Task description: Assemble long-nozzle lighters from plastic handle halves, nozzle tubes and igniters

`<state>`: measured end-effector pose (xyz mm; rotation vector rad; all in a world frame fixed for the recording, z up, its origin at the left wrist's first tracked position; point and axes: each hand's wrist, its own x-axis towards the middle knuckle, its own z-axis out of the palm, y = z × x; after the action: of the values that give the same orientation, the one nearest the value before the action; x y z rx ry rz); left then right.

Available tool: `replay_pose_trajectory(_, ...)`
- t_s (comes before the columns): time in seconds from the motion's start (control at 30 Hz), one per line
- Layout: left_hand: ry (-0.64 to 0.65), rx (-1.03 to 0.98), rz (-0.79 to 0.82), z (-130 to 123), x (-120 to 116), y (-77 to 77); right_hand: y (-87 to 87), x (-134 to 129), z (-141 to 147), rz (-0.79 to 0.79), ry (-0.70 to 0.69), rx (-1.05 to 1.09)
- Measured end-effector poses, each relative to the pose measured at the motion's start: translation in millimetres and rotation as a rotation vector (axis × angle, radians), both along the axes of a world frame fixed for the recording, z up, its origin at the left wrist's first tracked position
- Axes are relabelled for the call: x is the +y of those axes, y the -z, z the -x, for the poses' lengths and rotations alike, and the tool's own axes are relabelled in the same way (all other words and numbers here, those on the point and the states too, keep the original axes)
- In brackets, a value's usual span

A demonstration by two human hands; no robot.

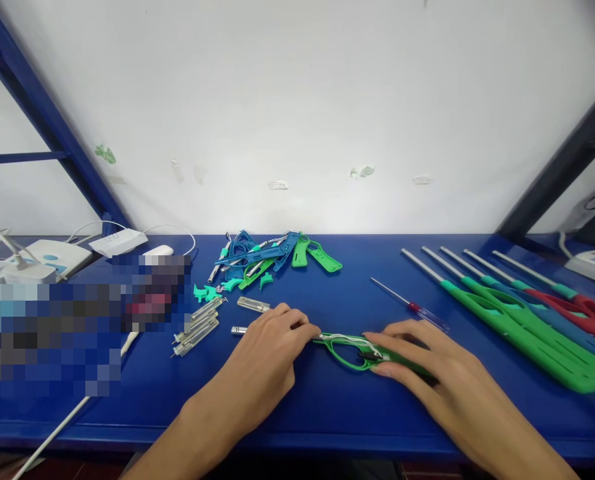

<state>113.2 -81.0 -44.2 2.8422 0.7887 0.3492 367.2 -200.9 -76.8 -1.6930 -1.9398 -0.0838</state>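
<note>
An opened green lighter shell (344, 364) lies on the blue table between my hands, with white wires (348, 339) along its top and a small black part (370, 356) beside the trigger loop. My left hand (270, 347) is closed around the front end, and a metal tube tip (238, 331) sticks out to its left. My right hand (440, 363) pinches the handle end, with the thumb and fingers near the black part; the palm hides the rest of the handle. One clear fuel tank (253, 305) lies just beyond my left hand.
Several assembled long lighters (507, 320) lie at the right. A screwdriver (424, 316) rests beyond my right hand. Clear fuel tanks (197, 328), turquoise triggers (207, 293) and a heap of blue and green shells (262, 257) are to the left. A white cable (72, 417) crosses the left side.
</note>
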Motion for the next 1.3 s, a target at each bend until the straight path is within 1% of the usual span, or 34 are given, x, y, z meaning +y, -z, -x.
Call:
replay_pose_trajectory(0.13,0.024,0.057,-0.069,-3.7,-2.3,-3.0,-1.2,0.0,0.8,0.018,-0.003,0.012)
replay_pose_trajectory(0.33,-0.006,0.201,-0.131,-11.6,-6.8,-9.3,-3.5,1.2,2.0,0.021,-0.007,0.017)
replay_pose_trajectory(0.5,0.018,0.174,-0.139,-10.5,-7.4,-7.7,-3.1,-0.2,2.1,0.034,-0.007,0.020)
replay_pose_trajectory(0.67,0.006,0.187,-0.159,-9.2,-6.5,-4.8,-4.0,-0.2,1.9,0.004,-0.063,0.007)
replay_pose_trajectory(0.77,0.011,0.149,-0.169,-9.3,-5.9,-3.0,-5.3,0.1,2.0,-0.004,-0.051,0.005)
replay_pose_trajectory(0.93,0.004,0.014,-0.233,-11.1,-8.8,1.2,-7.1,-0.2,2.4,-0.010,-0.069,-0.011)
replay_pose_trajectory(1.03,0.022,-0.066,-0.221,-11.9,-10.5,5.0,-7.1,-1.1,2.4,-0.013,-0.062,-0.017)
replay_pose_trajectory(1.23,0.066,-0.076,-0.213,-9.8,-6.7,7.7,-5.6,-2.3,1.4,0.015,-0.053,-0.010)
replay_pose_trajectory(1.3,0.075,-0.083,-0.184,-8.4,-4.2,7.5,-5.5,-2.0,1.3,0.014,-0.050,-0.019)
